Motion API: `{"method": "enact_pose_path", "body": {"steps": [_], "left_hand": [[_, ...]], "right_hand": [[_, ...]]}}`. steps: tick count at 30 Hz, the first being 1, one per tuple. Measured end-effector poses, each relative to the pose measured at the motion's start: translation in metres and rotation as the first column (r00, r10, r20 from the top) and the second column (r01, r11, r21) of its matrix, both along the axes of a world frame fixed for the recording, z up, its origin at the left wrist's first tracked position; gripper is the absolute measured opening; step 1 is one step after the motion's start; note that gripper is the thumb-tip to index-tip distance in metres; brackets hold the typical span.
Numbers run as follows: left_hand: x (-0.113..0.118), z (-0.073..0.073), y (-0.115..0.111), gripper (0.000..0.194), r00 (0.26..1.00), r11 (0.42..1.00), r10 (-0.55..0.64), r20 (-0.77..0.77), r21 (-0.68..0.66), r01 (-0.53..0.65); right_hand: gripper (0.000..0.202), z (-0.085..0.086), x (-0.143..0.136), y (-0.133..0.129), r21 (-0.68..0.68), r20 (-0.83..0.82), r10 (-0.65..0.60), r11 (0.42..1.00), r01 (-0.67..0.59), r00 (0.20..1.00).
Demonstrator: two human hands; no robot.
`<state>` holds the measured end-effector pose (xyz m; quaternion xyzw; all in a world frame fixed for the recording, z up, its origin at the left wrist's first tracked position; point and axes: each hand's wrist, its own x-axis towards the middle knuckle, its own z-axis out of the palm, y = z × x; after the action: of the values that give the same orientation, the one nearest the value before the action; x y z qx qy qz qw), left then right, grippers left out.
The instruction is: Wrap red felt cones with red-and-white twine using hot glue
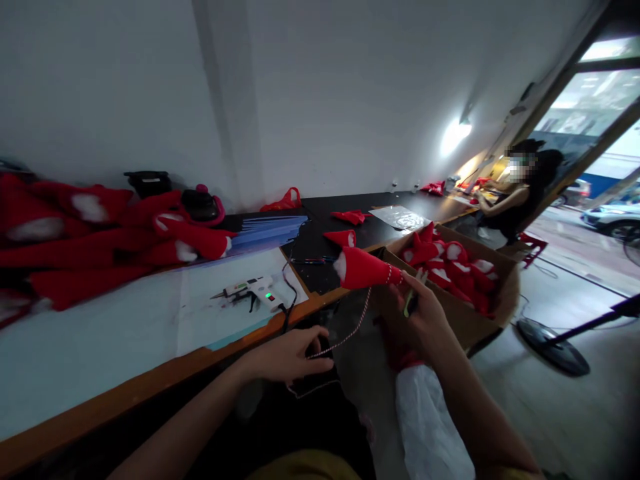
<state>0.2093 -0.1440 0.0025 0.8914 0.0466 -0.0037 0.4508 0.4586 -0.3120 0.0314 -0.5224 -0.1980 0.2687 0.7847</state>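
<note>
My right hand (425,310) grips the narrow end of a stuffed red felt cone (364,269), whose wide end shows white filling. Red-and-white twine (361,321) is wound round the cone near its tip. In the same hand is a small yellow-green and dark tool (411,303), partly hidden; it may be thread snips. The twine runs down to my left hand (293,353), which has its fingers curled round it, and a loose tail hangs below over my lap. On the table, a white glue gun (255,293) with a green light lies beyond my left hand.
Stuffed red felt pieces (100,247) are heaped at the left. A cardboard box (507,283) of similar pieces stands right. Blue sticks (273,233) and a clear plastic sheet (400,217) lie on the table. A person (520,193) sits at the far end; a stand base (553,347) is on the floor.
</note>
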Motion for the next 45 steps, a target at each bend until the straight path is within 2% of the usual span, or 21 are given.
{"method": "enact_pose_path", "body": {"steps": [2, 3, 6, 8, 10, 13, 15, 18, 22, 26, 31, 36, 39, 41, 45], "left_hand": [[0.018, -0.015, 0.001, 0.063, 0.978, 0.987, 0.158, 0.139, -0.052, -0.153], [0.027, -0.019, 0.001, 0.066, 0.952, 0.977, 0.21, 0.222, -0.095, -0.193], [0.052, -0.021, 0.002, 0.055, 0.902, 0.943, 0.26, 0.346, -0.291, -0.16], [0.063, -0.021, 0.003, 0.044, 0.888, 0.891, 0.319, 0.333, -0.424, -0.161], [0.068, -0.025, 0.005, 0.041, 0.874, 0.854, 0.368, 0.317, -0.487, -0.183], [0.068, -0.034, 0.002, 0.05, 0.874, 0.854, 0.374, 0.311, -0.483, -0.194], [0.064, -0.037, -0.005, 0.049, 0.865, 0.857, 0.393, 0.313, -0.466, -0.221], [0.049, -0.035, -0.02, 0.044, 0.857, 0.911, 0.352, 0.375, -0.347, -0.222], [0.019, -0.022, -0.035, 0.037, 0.885, 0.973, 0.231, 0.404, -0.097, -0.21], [-0.01, 0.008, -0.027, 0.028, 0.896, 0.966, 0.194, 0.4, 0.078, -0.245], [-0.02, 0.059, 0.005, 0.022, 0.882, 0.954, 0.194, 0.429, 0.125, -0.271], [-0.005, 0.095, 0.032, 0.026, 0.872, 0.989, 0.128, 0.473, 0.005, -0.148], [0.01, 0.105, 0.041, 0.026, 0.85, 0.994, 0.11, 0.516, -0.062, -0.091], [0.021, 0.105, 0.046, 0.026, 0.838, 0.992, 0.12, 0.532, -0.101, -0.078], [0.041, 0.089, 0.056, 0.028, 0.857, 0.978, 0.162, 0.489, -0.197, -0.073]], "right_hand": [[0.018, 0.002, -0.013, 0.007, -0.019, -0.08, 0.043, 0.999, -0.045, 0.996], [0.017, 0.004, -0.02, 0.011, -0.032, -0.145, 0.067, 0.997, -0.073, 0.987], [0.018, 0.008, -0.041, 0.021, -0.024, -0.275, 0.157, 0.985, -0.17, 0.948], [0.023, 0.009, -0.052, 0.025, 0.002, -0.266, 0.202, 0.978, -0.209, 0.943], [0.027, 0.009, -0.058, 0.027, 0.018, -0.225, 0.234, 0.972, -0.236, 0.946], [0.031, 0.01, -0.063, 0.026, 0.046, -0.189, 0.27, 0.963, -0.266, 0.944], [0.03, 0.009, -0.064, 0.026, 0.07, -0.151, 0.278, 0.96, -0.27, 0.949], [0.025, 0.008, -0.063, 0.029, 0.097, -0.018, 0.209, 0.974, -0.206, 0.978], [0.024, 0.004, -0.048, 0.032, 0.097, 0.201, 0.015, 0.995, -0.035, 0.979], [0.026, -0.001, -0.028, 0.026, 0.041, 0.362, -0.064, 0.998, 0.053, 0.93], [0.028, 0.006, -0.018, 0.005, -0.121, 0.516, 0.037, 0.992, 0.03, 0.856], [0.027, 0.024, -0.026, -0.015, -0.278, 0.609, 0.236, 0.958, -0.074, 0.758], [0.025, 0.032, -0.031, -0.025, -0.324, 0.614, 0.325, 0.935, -0.146, 0.72], [0.023, 0.035, -0.032, -0.03, -0.336, 0.599, 0.367, 0.922, -0.193, 0.711], [0.02, 0.041, -0.035, -0.039, -0.279, 0.547, 0.387, 0.92, -0.275, 0.742]]}}
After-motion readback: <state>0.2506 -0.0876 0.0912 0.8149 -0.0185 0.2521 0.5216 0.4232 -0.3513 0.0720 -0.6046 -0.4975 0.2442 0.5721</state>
